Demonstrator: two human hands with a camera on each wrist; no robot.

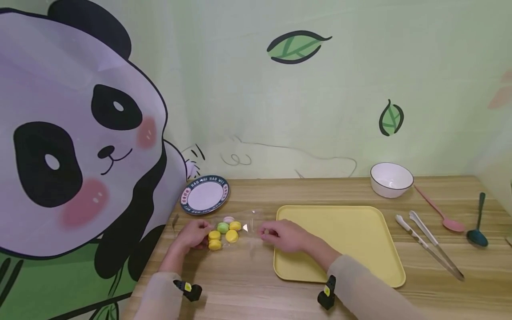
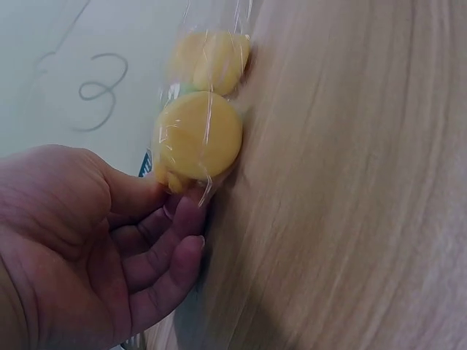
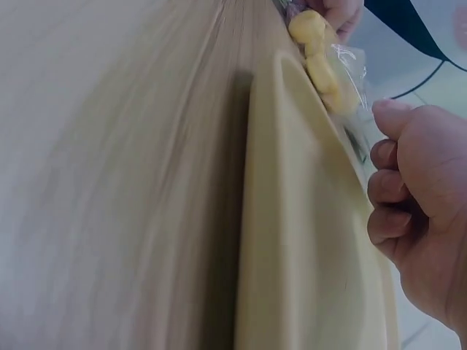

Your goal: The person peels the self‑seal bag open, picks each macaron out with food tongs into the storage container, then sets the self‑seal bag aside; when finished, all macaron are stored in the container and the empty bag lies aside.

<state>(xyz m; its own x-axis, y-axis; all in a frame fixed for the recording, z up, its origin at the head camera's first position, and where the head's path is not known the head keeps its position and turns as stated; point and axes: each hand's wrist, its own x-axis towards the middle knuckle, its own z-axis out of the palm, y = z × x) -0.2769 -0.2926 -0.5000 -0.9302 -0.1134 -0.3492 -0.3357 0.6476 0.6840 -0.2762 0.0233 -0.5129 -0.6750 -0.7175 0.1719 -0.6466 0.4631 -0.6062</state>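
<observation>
A clear plastic bag (image 1: 250, 229) with several macarons inside, mostly yellow plus a green and a pale pink one, is stretched between the two hands near the table's left side. My left hand (image 1: 194, 233) pinches the bag's left end, thumb against the fingers, right beside a yellow macaron (image 2: 198, 135). At the opposite end, my right hand (image 1: 289, 235) has its fingers curled and pinches the bag's see-through edge between thumb and forefinger. That hand is over the left edge of a yellow tray (image 1: 340, 249).
Behind the bag lies a white plate (image 1: 204, 195) with a dark lettered rim. To the right are a white bowl (image 1: 391, 180), a pink spatula-like utensil (image 1: 453, 224), metal tongs (image 1: 436, 249) with white handles and a dark ladle (image 1: 477, 237). A panda-printed backdrop (image 1: 224, 89) stands behind the table.
</observation>
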